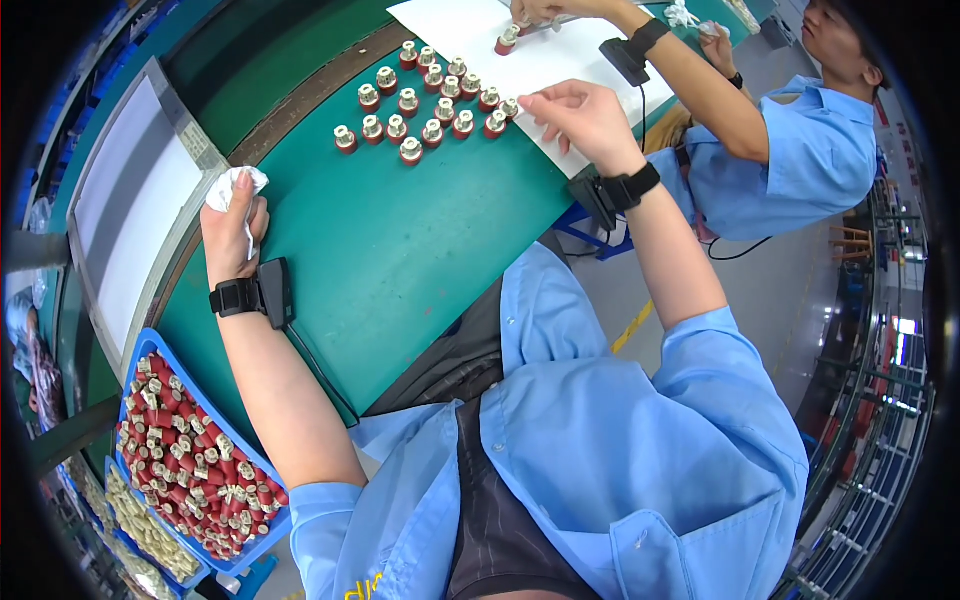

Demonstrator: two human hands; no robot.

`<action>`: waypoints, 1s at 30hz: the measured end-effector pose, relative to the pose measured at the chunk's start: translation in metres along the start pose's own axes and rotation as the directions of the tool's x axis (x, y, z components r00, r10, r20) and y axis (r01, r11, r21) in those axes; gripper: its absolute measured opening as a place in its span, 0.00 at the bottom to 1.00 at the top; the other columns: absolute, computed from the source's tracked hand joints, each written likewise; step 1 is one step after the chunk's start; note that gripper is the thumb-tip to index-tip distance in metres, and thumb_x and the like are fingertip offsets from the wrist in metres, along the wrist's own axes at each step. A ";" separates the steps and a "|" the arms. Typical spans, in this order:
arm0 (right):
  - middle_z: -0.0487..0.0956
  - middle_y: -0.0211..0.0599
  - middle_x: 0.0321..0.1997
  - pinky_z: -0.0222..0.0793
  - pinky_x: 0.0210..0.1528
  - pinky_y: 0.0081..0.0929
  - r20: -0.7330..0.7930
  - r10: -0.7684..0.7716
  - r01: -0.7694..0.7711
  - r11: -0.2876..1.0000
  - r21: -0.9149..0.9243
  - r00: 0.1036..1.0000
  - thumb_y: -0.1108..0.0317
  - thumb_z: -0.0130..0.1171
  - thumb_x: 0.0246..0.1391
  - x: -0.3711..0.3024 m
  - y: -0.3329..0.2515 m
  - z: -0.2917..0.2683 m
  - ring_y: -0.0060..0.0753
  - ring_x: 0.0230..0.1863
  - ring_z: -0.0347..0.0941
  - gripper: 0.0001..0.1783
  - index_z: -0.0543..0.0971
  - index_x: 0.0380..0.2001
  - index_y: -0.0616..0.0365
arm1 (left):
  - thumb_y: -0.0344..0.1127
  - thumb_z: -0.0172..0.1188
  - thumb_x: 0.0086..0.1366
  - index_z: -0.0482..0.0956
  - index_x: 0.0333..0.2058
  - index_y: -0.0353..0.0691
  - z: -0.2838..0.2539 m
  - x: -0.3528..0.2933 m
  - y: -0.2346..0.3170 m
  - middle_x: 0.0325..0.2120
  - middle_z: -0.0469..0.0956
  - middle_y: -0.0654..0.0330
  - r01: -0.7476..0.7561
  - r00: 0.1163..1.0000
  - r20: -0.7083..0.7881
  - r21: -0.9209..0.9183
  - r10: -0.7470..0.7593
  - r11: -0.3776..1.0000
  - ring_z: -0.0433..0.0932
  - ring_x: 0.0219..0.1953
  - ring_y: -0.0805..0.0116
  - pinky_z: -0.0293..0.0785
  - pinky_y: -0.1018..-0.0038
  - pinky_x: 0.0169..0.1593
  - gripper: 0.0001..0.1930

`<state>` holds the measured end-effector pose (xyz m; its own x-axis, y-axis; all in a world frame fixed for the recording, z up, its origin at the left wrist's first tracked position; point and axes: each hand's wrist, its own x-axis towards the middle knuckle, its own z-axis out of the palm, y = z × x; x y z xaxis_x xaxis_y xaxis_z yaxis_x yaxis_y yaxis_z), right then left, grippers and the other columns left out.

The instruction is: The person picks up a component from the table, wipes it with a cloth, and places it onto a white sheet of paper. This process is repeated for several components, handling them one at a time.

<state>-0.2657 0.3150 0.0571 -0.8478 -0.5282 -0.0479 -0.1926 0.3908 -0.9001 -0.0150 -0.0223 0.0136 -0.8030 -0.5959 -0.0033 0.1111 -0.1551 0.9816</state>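
Observation:
My left hand [236,222] is closed round a crumpled white cloth [240,190], above the left part of the green table [390,250]. The thumb presses on top and a fold hangs below the fist. At the far right of a loose group of red-and-silver metal fittings, my right hand [585,120] hovers with its fingers partly spread. Its fingertips are right beside one fitting [509,107]; whether they touch it I cannot tell. Several similar fittings [432,133] stand upright on the green surface, red base down.
A blue bin [205,400] at the left is heaped with fittings, with a tray of pale parts [150,525] beside it. A framed white panel [135,200] borders the table. At the far right a co-worker [810,150] handles a fitting [507,40] over a white sheet [450,20].

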 end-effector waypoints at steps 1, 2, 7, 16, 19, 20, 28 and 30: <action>0.80 0.34 0.27 0.65 0.18 0.14 0.039 0.003 -0.004 1.000 0.011 0.999 0.56 0.69 0.50 -0.008 -0.005 0.002 0.18 0.22 0.74 0.25 0.78 0.40 0.69 | 0.43 0.61 0.66 0.73 0.36 0.38 0.000 0.000 0.000 0.17 0.64 0.70 0.000 1.000 0.000 0.001 0.000 1.000 0.53 0.13 0.83 0.44 0.80 0.16 0.13; 0.80 0.33 0.27 0.65 0.18 0.14 0.078 0.006 -0.007 1.000 0.022 0.997 0.56 0.69 0.50 -0.015 -0.009 0.004 0.17 0.22 0.74 0.25 0.78 0.40 0.69 | 0.43 0.61 0.66 0.73 0.36 0.38 -0.001 0.000 0.000 0.17 0.64 0.70 0.003 1.000 -0.004 0.001 -0.003 1.000 0.53 0.13 0.83 0.44 0.80 0.16 0.13; 0.81 0.34 0.27 0.66 0.19 0.13 0.160 0.082 -0.081 0.997 -0.015 0.984 0.57 0.68 0.51 -0.030 -0.014 0.010 0.17 0.21 0.74 0.23 0.78 0.40 0.68 | 0.42 0.58 0.68 0.73 0.37 0.38 0.002 0.000 0.000 0.15 0.62 0.71 0.015 0.999 -0.029 0.024 -0.014 1.000 0.53 0.13 0.82 0.44 0.79 0.17 0.12; 0.82 0.37 0.29 0.72 0.24 0.16 0.174 0.096 -0.090 0.995 -0.045 0.980 0.63 0.64 0.53 -0.025 -0.003 0.018 0.22 0.25 0.79 0.20 0.78 0.41 0.72 | 0.42 0.56 0.69 0.73 0.38 0.38 0.001 0.000 -0.001 0.15 0.62 0.71 0.017 1.000 -0.021 0.034 -0.016 0.999 0.53 0.13 0.82 0.44 0.79 0.17 0.12; 0.82 0.38 0.26 0.75 0.27 0.19 0.145 0.062 -0.034 0.981 -0.193 0.987 0.66 0.61 0.49 -0.026 -0.011 0.018 0.24 0.25 0.80 0.18 0.79 0.39 0.71 | 0.42 0.56 0.69 0.73 0.38 0.38 0.000 0.000 0.000 0.15 0.62 0.71 0.014 1.000 -0.016 0.042 -0.013 0.999 0.53 0.13 0.82 0.44 0.79 0.17 0.12; 0.82 0.38 0.26 0.75 0.27 0.19 0.145 0.062 -0.034 0.981 -0.192 0.987 0.66 0.61 0.49 -0.025 -0.011 0.019 0.24 0.25 0.80 0.18 0.79 0.39 0.71 | 0.42 0.56 0.69 0.73 0.38 0.38 0.000 0.000 0.000 0.15 0.62 0.71 0.013 1.000 -0.014 0.046 -0.012 0.999 0.53 0.13 0.82 0.44 0.79 0.17 0.12; 0.80 0.39 0.22 0.74 0.31 0.25 0.117 -0.188 0.221 0.795 -0.565 0.975 0.63 0.62 0.43 -0.019 -0.017 0.025 0.30 0.25 0.79 0.17 0.82 0.35 0.64 | 0.42 0.56 0.69 0.73 0.38 0.38 -0.002 0.000 -0.002 0.15 0.62 0.71 0.006 1.000 -0.005 0.033 -0.006 0.999 0.53 0.12 0.82 0.44 0.79 0.16 0.12; 0.80 0.39 0.21 0.73 0.31 0.26 0.103 -0.152 0.184 0.812 -0.555 0.983 0.61 0.63 0.43 -0.016 -0.015 0.027 0.31 0.25 0.79 0.17 0.82 0.34 0.65 | 0.42 0.56 0.69 0.73 0.38 0.38 -0.002 0.000 -0.002 0.15 0.62 0.71 0.005 1.000 -0.008 0.038 -0.005 0.999 0.53 0.12 0.82 0.44 0.79 0.16 0.12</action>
<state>-0.2355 0.2970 0.0601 -0.7530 -0.6564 0.0447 -0.5861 0.6383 -0.4990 -0.0142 -0.0234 0.0116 -0.7989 -0.6014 -0.0096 0.0848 -0.1286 0.9881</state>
